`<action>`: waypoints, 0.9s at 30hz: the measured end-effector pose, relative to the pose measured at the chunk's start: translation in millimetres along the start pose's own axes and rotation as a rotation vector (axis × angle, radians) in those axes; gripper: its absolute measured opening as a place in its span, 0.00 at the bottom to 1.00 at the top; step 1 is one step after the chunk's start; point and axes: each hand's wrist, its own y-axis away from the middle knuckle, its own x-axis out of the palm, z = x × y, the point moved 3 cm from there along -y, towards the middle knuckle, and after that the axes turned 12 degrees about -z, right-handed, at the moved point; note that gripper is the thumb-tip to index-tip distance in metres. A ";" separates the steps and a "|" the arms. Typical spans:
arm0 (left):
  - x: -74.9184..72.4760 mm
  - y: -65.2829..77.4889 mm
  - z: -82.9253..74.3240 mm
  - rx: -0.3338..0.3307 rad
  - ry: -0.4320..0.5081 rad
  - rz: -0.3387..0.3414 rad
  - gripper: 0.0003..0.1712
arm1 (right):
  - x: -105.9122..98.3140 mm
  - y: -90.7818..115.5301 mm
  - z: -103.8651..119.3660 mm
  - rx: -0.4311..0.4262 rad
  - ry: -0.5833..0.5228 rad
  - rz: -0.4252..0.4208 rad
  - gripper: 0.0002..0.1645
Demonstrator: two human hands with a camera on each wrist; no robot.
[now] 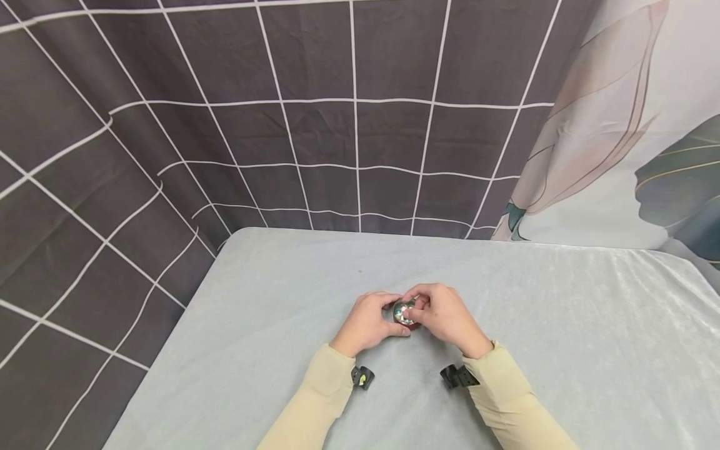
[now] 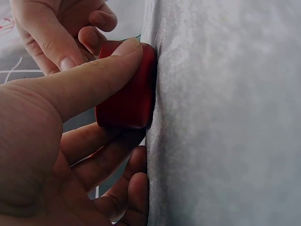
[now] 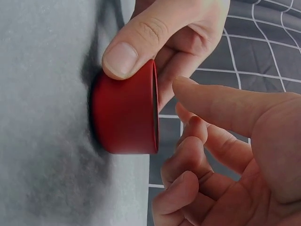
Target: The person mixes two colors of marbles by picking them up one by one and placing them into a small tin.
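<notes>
A small red tin [image 3: 127, 113], round and open-topped, stands on the pale cloth. Shiny multicoloured contents [image 1: 402, 314] glint inside its rim in the head view. My left hand [image 1: 368, 322] grips the tin from the side, its thumb [image 2: 101, 80] along the near wall and its fingers curved round the far side. Over the opening is my right hand [image 1: 444, 314], thumb and fingers bent loosely around the rim. In the right wrist view, the right thumb [image 3: 211, 101] lies close by the tin's mouth, with nothing visible between it and the fingers.
A pale grey velvety cloth [image 1: 253, 312] covers the table. Behind and to the left hangs a dark curtain [image 1: 315, 137] with white grid lines. A leaf-patterned curtain [image 1: 607, 137] hangs at the back right. Black wrist cameras [image 1: 458, 377] sit beside the sleeves.
</notes>
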 end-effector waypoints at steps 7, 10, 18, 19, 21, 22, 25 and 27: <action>-0.4 0.5 -0.6 -0.005 -0.004 0.003 0.34 | -5.5 1.0 -0.4 0.014 0.003 -0.001 0.08; -0.3 0.6 -1.1 -0.009 0.004 0.002 0.34 | -8.1 1.9 -1.1 0.018 0.006 -0.003 0.08; -0.5 0.3 -2.5 -0.020 0.027 -0.003 0.33 | -18.6 4.1 -2.7 0.017 0.012 -0.029 0.08; -0.5 0.3 -2.6 -0.021 0.027 -0.002 0.33 | -20.0 4.4 -2.9 0.013 0.011 -0.031 0.09; -0.5 0.3 -2.8 -0.022 0.028 -0.002 0.33 | -22.5 5.1 -3.8 0.004 0.012 -0.032 0.09; -0.6 0.3 -2.8 -0.022 0.028 -0.001 0.33 | -23.8 5.7 -4.0 -0.001 0.013 -0.032 0.09; -1.0 0.3 -2.9 -0.020 0.034 -0.002 0.33 | -27.5 7.6 -5.0 -0.005 0.021 -0.037 0.09; -1.5 0.5 -2.8 -0.019 0.032 -0.003 0.33 | -29.8 8.9 -5.5 -0.005 0.024 -0.041 0.09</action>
